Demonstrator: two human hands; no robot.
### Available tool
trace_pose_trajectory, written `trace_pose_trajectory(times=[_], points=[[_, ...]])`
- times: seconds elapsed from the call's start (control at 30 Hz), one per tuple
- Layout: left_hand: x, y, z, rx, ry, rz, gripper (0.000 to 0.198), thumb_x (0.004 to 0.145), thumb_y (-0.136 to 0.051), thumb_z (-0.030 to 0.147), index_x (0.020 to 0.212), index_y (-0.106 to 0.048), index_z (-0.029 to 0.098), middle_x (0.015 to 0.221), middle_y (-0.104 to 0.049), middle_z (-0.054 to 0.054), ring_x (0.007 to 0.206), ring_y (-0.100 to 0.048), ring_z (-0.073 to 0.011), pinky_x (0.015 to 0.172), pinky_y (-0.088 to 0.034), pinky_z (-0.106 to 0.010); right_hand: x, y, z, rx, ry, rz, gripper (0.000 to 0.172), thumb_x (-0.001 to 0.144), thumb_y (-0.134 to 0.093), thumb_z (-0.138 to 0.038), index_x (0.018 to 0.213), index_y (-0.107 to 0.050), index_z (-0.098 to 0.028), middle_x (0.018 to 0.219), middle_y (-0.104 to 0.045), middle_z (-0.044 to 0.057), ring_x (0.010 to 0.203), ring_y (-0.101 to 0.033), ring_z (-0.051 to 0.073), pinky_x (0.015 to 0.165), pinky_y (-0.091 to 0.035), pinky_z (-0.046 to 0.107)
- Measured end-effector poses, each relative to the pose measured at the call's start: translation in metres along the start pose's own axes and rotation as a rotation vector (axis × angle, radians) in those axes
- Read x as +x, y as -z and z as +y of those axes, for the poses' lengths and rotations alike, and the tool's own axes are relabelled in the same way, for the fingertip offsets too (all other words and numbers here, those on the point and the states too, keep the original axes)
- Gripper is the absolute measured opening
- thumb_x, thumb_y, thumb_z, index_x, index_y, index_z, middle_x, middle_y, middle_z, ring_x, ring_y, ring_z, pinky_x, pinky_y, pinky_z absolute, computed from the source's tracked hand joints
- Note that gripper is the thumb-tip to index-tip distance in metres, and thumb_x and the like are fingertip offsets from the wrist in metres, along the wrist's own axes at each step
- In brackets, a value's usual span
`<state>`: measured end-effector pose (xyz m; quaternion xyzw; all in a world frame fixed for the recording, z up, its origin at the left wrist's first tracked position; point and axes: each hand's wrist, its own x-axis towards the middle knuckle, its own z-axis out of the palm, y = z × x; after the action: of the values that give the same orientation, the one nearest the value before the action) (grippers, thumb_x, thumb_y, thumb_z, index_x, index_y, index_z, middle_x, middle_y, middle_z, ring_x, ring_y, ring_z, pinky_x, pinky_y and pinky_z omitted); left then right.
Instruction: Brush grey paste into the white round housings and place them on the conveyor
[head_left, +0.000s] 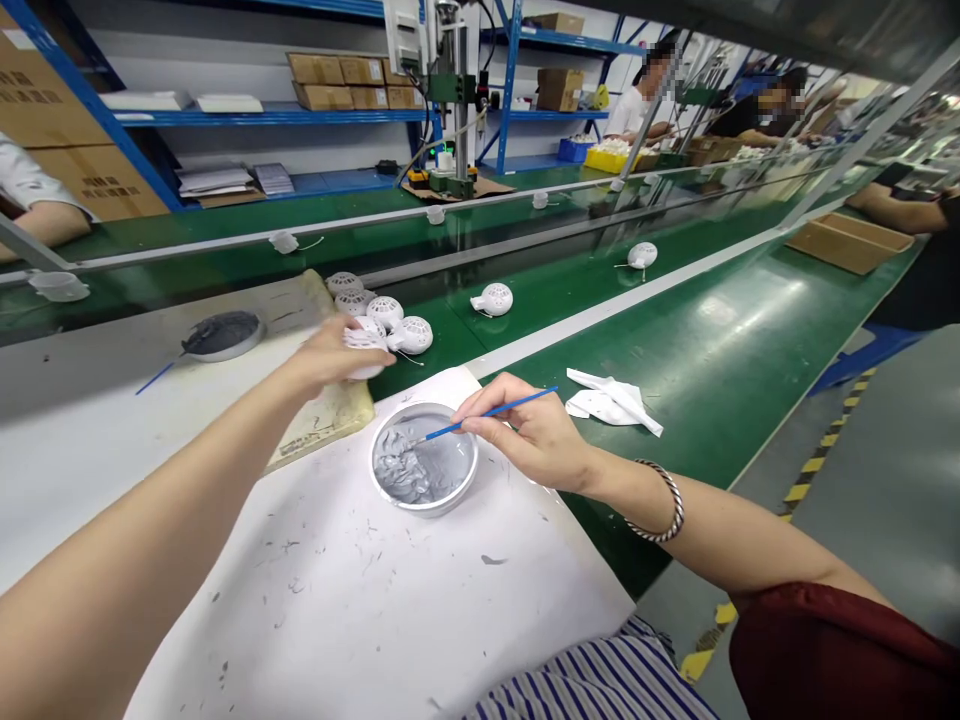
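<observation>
My right hand [529, 435] pinches a thin blue brush [491, 411] whose tip dips into a round white dish of grey paste [424, 468] on a white sheet [360, 600]. My left hand [337, 352] reaches forward and closes on a white perforated round part [365, 340] at the edge of a small pile of such parts [386, 315]. The pile rests beside a worn beige pad [330, 410].
A second dish of grey paste [223, 335] with a blue stick sits at left. More white parts [493, 299] lie on the green conveyor belt [585, 270]. Crumpled white tissue [611, 400] lies right of my hand. Other people work at the far right and left; shelves with boxes stand behind.
</observation>
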<state>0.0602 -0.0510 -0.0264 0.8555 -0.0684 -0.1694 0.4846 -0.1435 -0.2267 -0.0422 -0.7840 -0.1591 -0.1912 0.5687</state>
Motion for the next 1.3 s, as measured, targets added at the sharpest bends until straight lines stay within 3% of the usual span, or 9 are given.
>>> trace_pose_trajectory(times=[0.13, 0.27, 0.37, 0.57, 0.7, 0.8, 1.0, 1.1, 1.3], points=[[-0.035, 0.046, -0.014, -0.496, 0.007, 0.059, 0.038, 0.073, -0.066, 0.023, 0.107, -0.048, 0.020, 0.121, -0.054, -0.010, 0.102, -0.059, -0.0219, 0.075, -0.055, -0.034, 0.002, -0.005, 0.002, 0.199, -0.148, 0.048, 0.011, 0.086, -0.065, -0.028, 0.086, -0.060, -0.018, 0.088, -0.067, 0.004, 0.082, -0.069, 0.014, 0.077, -0.059, 0.029], [-0.072, 0.068, -0.034, -0.880, -0.011, 0.130, 0.032, 0.085, -0.042, 0.032, 0.111, -0.047, 0.014, 0.126, -0.051, -0.017, 0.111, -0.057, -0.0292, 0.069, -0.058, -0.033, 0.003, -0.003, 0.000, 0.360, -0.238, 0.147, 0.014, 0.083, -0.068, -0.028, 0.082, -0.060, -0.017, 0.086, -0.067, 0.002, 0.078, -0.070, 0.012, 0.075, -0.061, 0.026], [-0.094, 0.066, -0.045, -1.049, -0.005, 0.108, 0.033, 0.080, -0.047, 0.020, 0.111, -0.055, 0.009, 0.126, -0.053, -0.019, 0.112, -0.056, -0.0348, 0.066, -0.059, -0.037, 0.003, 0.001, -0.001, 0.435, -0.302, 0.206, 0.018, 0.082, -0.069, -0.030, 0.081, -0.057, -0.017, 0.085, -0.070, 0.001, 0.076, -0.071, 0.012, 0.073, -0.061, 0.024], [-0.125, 0.044, -0.051, -0.887, -0.067, 0.092, 0.040, 0.066, -0.071, 0.017, 0.105, -0.066, 0.024, 0.117, -0.061, -0.009, 0.099, -0.061, -0.0277, 0.063, -0.060, -0.038, 0.004, 0.010, -0.002, 0.516, -0.364, 0.295, 0.025, 0.079, -0.073, -0.033, 0.080, -0.054, -0.017, 0.083, -0.072, 0.000, 0.073, -0.072, 0.010, 0.071, -0.061, 0.021], [-0.138, 0.035, -0.052, -0.701, -0.143, -0.009, 0.060, 0.055, -0.084, 0.019, 0.110, -0.064, 0.032, 0.118, -0.063, -0.005, 0.094, -0.062, -0.0180, 0.071, -0.054, -0.021, 0.003, 0.007, -0.002, 0.446, -0.310, 0.276, 0.020, 0.081, -0.071, -0.030, 0.081, -0.056, -0.016, 0.084, -0.072, 0.000, 0.074, -0.072, 0.010, 0.072, -0.061, 0.021], [-0.145, 0.032, -0.052, -0.602, -0.220, -0.083, 0.062, 0.058, -0.084, 0.024, 0.114, -0.063, 0.037, 0.118, -0.063, -0.001, 0.086, -0.061, -0.0126, 0.071, -0.051, -0.015, -0.002, 0.001, -0.003, 0.362, -0.271, 0.216, 0.018, 0.082, -0.070, -0.029, 0.081, -0.057, -0.016, 0.084, -0.071, 0.002, 0.074, -0.072, 0.012, 0.072, -0.062, 0.023], [-0.147, 0.031, -0.051, -0.614, -0.184, -0.056, 0.047, 0.063, -0.081, 0.029, 0.106, -0.065, 0.035, 0.114, -0.063, -0.001, 0.084, -0.060, -0.0127, 0.065, -0.050, -0.015, -0.005, 0.004, -0.014, 0.216, -0.198, 0.133, 0.013, 0.082, -0.069, -0.025, 0.081, -0.059, -0.016, 0.086, -0.070, 0.005, 0.079, -0.071, 0.013, 0.075, -0.061, 0.026], [-0.146, 0.031, -0.051, -0.653, -0.140, 0.015, 0.036, 0.066, -0.079, 0.031, 0.100, -0.067, 0.032, 0.106, -0.065, -0.002, 0.080, -0.060, -0.0129, 0.062, -0.051, -0.016, -0.001, 0.014, -0.018, 0.229, -0.188, 0.182, 0.013, 0.082, -0.070, -0.024, 0.081, -0.060, -0.016, 0.084, -0.070, 0.003, 0.077, -0.071, 0.013, 0.074, -0.061, 0.026], [-0.142, 0.033, -0.056, -0.709, -0.135, 0.080, 0.042, 0.059, -0.083, 0.030, 0.098, -0.068, 0.030, 0.102, -0.067, -0.004, 0.083, -0.064, -0.0192, 0.065, -0.056, -0.023, 0.009, 0.021, -0.016, 0.415, -0.285, 0.274, 0.022, 0.080, -0.072, -0.032, 0.082, -0.055, -0.017, 0.082, -0.072, 0.000, 0.073, -0.071, 0.011, 0.072, -0.062, 0.024]])
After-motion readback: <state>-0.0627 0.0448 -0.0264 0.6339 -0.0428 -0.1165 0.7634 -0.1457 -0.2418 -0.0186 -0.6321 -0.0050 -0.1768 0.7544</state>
